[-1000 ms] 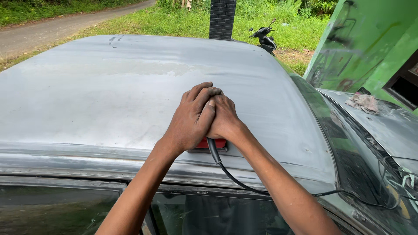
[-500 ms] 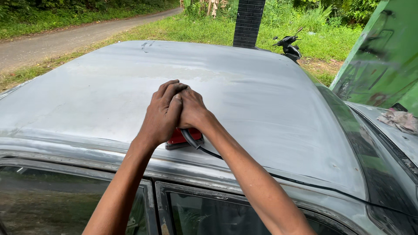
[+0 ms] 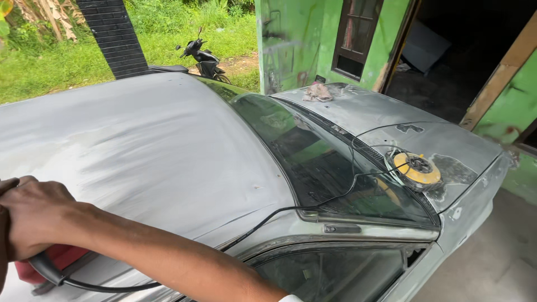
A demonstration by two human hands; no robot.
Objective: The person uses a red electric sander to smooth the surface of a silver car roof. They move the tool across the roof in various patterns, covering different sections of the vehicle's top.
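My right hand (image 3: pixel 34 217) presses down on a red power sander (image 3: pixel 53 258) that rests on the dull grey, sanded car roof (image 3: pixel 140 145) at the far left. The fingers are closed over the tool's top. Only a sliver of my left hand (image 3: pixel 2 246) shows at the left edge beside the tool, and its grip is hidden. A black cord (image 3: pixel 279 211) leaves the sander, crosses the roof's edge and the windscreen (image 3: pixel 313 162), and runs to a yellow cable reel (image 3: pixel 417 168) lying on the bonnet.
A crumpled rag (image 3: pixel 318 92) lies on the bonnet near the windscreen. Behind the car stand a green building wall (image 3: pixel 291 39) with a dark window, an open doorway (image 3: pixel 447 56), a parked motorbike (image 3: pixel 201 56) on grass and a black post (image 3: pixel 114 36).
My view has swung to the right, so the hands and sander now sit at the far left edge. The windscreen, bonnet and building have come into sight. The left hand has nearly left the frame.
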